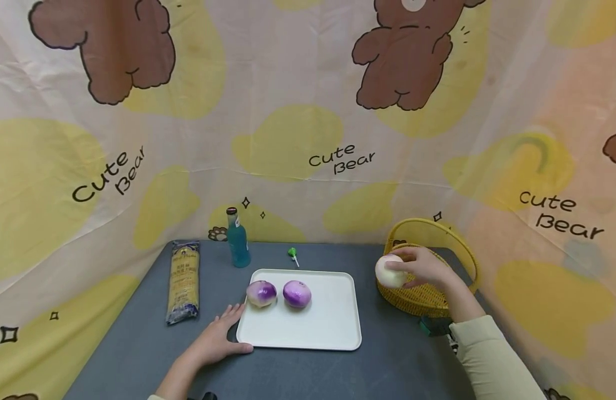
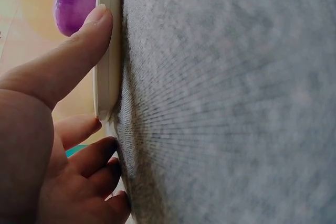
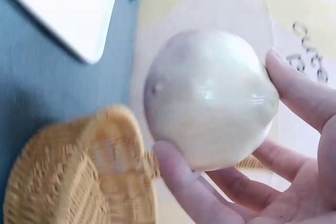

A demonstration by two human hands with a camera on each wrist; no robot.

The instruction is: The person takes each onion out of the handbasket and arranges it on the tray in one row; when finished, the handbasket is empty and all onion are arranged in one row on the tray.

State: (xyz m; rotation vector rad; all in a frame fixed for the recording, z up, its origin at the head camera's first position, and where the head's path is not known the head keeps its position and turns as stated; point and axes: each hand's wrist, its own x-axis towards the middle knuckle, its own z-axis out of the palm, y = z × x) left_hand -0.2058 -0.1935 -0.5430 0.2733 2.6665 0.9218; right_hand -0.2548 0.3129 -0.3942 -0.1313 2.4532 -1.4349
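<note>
My right hand (image 1: 424, 265) holds a whitish turnip (image 3: 210, 98) between thumb and fingers, raised over the left side of the yellow wicker basket (image 1: 407, 300). In the right wrist view the turnip shows a faint purple tint on one side. Spread out, my left hand (image 1: 218, 338) touches the white tray (image 1: 328, 328) at its near left corner, with the thumb against the rim in the left wrist view. Two purple-and-white turnips, one at the left (image 1: 261, 293) and one beside it (image 1: 297, 294), lie on the tray's left half.
A yellow packet (image 1: 184, 283) lies at the table's left. Behind the tray stand a blue bottle (image 1: 238, 241) and a small green lollipop (image 1: 292, 253). The basket's tall handle (image 1: 470, 255) arches up at the right. A patterned cloth (image 1: 288, 139) hangs behind the grey table (image 1: 298, 378).
</note>
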